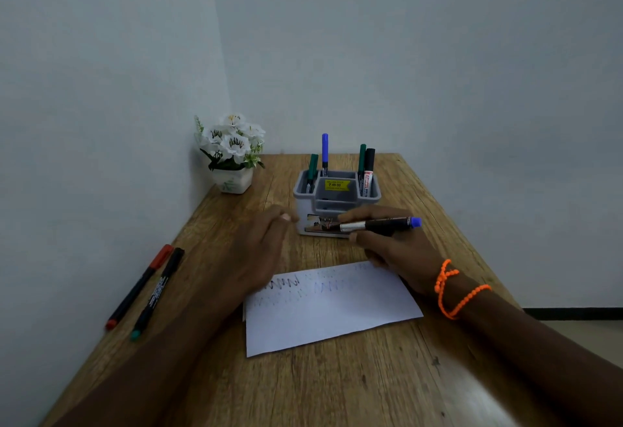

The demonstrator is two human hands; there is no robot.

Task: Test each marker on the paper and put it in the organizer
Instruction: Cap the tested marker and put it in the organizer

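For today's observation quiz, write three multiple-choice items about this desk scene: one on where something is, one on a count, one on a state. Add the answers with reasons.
1. Where is the flower pot?
A. the table's far left corner
B. on the paper
C. inside the organizer

2. How many markers stand in the organizer?
A. one
B. four
C. seven

3. What is the right hand doing?
A. resting empty
B. holding a blue-ended marker
C. lifting the paper

Answers: 1 A, it sits by the wall corner; 2 B, two green, one blue and one black-capped stand upright; 3 B, its fingers wrap the marker's barrel in front of the organizer.
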